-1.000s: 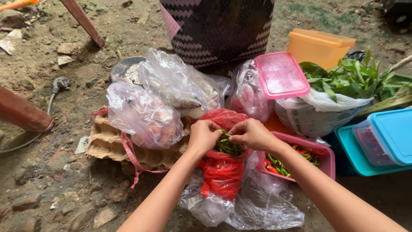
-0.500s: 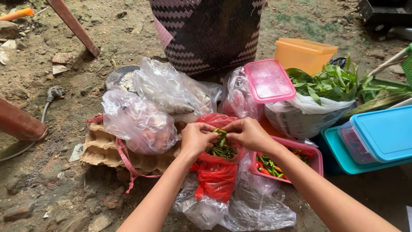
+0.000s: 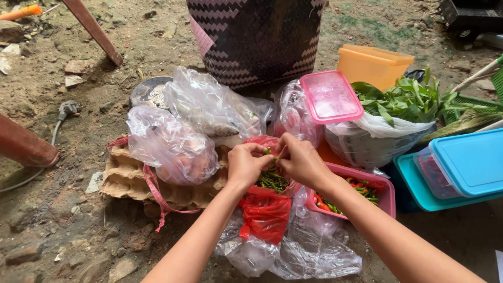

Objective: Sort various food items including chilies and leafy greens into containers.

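Observation:
A red plastic bag (image 3: 266,212) lies open on the dirt ground with a heap of green chillies (image 3: 272,181) in its mouth. My left hand (image 3: 245,163) and my right hand (image 3: 299,160) meet just above the heap, fingertips pinched together on one green chilli (image 3: 271,157). Right of the bag stands a pink tub (image 3: 385,189) holding red and green chillies (image 3: 361,186); my right forearm crosses over it. Crumpled clear plastic (image 3: 309,251) lies under the red bag.
Clear bags of food (image 3: 173,144) rest on cardboard egg trays (image 3: 126,181) at left. A woven black-and-pink basket (image 3: 257,36) stands behind. At right: a pink-lidded box (image 3: 330,95), a bag of leafy greens (image 3: 403,99), an orange tub (image 3: 374,64), blue-lidded containers (image 3: 463,162).
Both hands have lifted slightly and closed together over the bag, now pinching one chilli between them. The view shifted a little.

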